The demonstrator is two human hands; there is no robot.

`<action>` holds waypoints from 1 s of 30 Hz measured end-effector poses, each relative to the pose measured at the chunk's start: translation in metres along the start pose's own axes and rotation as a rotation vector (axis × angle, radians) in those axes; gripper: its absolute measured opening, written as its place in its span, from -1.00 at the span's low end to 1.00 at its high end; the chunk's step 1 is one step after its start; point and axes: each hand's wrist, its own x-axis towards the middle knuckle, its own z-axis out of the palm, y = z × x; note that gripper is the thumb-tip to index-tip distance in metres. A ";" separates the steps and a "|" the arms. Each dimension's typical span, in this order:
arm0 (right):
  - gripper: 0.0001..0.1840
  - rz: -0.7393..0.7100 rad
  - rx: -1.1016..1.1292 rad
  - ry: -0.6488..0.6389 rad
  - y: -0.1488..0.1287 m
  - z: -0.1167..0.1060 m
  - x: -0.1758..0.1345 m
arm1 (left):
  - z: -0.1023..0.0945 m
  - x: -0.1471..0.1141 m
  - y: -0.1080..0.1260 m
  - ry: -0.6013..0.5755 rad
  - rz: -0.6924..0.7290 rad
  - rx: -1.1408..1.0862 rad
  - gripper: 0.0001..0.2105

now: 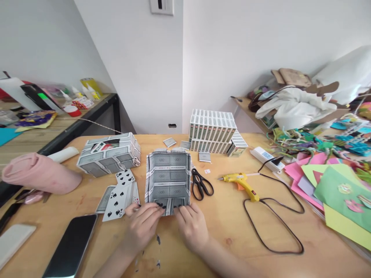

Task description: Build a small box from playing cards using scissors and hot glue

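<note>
An open box built from playing cards (171, 173) stands before me, its grey patterned card backs showing inside. My left hand (146, 222) is closed on the left part of its near edge. On the right part of that edge, my right hand (191, 227) is closed too, thumb inside and fingers over the rim. Both thumbs are partly hidden. Left of the box lie loose playing cards (117, 200), a five of spades among them. Black-handled scissors (201, 184) rest close to its right side. A second card-built box (110, 152) sits behind the loose cards.
A yellow glue gun (242, 183) with a looping black cord lies at right, near a white power strip (266, 158). Stacked card packs (211, 131) stand at the back. A phone (71, 247) and a pink roll (40, 173) are at left; coloured paper (344, 200) lies far right.
</note>
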 end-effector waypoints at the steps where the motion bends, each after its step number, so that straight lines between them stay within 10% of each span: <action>1: -0.54 0.001 -0.004 0.003 -0.001 0.000 -0.001 | 0.000 -0.001 0.001 0.006 -0.004 -0.003 -0.79; 30: -0.64 0.050 0.005 0.086 0.002 0.013 0.001 | -0.005 0.011 -0.002 0.053 -0.078 -0.106 -0.72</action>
